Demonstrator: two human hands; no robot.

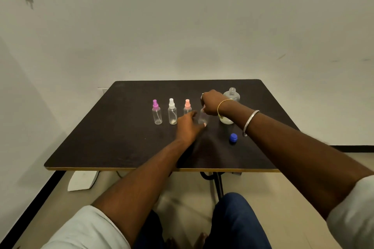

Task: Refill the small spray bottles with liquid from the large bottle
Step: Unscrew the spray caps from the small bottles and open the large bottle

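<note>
Clear small bottle [203, 117]: upright on tabletop [121, 137], between both hands.
Left grip [188, 127]: curled round its base, steadying it.
Right grip [211, 103]: clenched on its top, likely twisting it.
Large bottle [232, 95]: behind right wrist, open; blue cap [233, 138] set aside nearby.

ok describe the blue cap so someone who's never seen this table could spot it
On the dark table, find the large clear bottle standing open toward the far right. Just nearer the person lies the blue cap, alone on the tabletop: the only blue piece there, and on no bottle.
</note>
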